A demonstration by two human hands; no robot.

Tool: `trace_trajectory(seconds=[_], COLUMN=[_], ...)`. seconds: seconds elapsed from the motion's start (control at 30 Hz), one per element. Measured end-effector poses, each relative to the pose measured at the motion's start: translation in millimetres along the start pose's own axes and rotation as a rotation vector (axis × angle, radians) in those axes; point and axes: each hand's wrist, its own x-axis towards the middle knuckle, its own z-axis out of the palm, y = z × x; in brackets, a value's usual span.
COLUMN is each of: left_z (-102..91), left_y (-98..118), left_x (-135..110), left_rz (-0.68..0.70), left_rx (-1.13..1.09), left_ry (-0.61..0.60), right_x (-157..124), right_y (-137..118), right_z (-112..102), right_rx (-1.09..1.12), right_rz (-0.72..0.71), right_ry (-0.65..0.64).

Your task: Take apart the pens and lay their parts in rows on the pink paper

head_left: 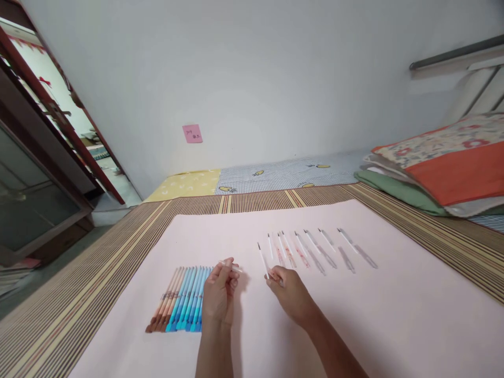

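From my feed, the left hand (219, 294) is curled, its fingertips pinching a thin pale stick (233, 267). It is too small for me to tell whether it is a refill or a clear sleeve. The hand covers the right edge of the row of pens (181, 299), blue and tan, lying side by side on the pink sheet (394, 315).

The right hand (289, 291) is pressed together low on the sheet, pinching the near end of a white refill (262, 258). That end is hidden under the fingers. Just beyond lies a line of refills (315, 247), their lower parts blurred and faint. The folded bedding (444, 168) is cut off at the right edge.
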Motion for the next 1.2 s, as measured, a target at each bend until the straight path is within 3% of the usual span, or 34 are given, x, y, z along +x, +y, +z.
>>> trace_trajectory(seconds=[0.2,0.53,0.83,1.2], left_z=[-4.5,-9.9,-13.3,-11.5], left_y=[3.0,9.1,13.7,12.9], left_x=[1.1,3.3,3.7,3.9], left_rz=[-0.027,-0.053,-0.066,-0.074], left_rx=[-0.009,-0.068,-0.073,-0.076], left_ry=[-0.022,0.007,0.016,0.016], right_x=[30.7,74.3,95.6,100.0], right_y=[-10.2,-9.4,-12.7,-10.6], right_z=[1.0,37.7,57.8,57.5], right_rx=[-0.236,-0.476,-0.625,-0.660], right_rz=[0.068,0.168,0.275,0.271], right_ry=[0.061,0.094,0.079,0.062])
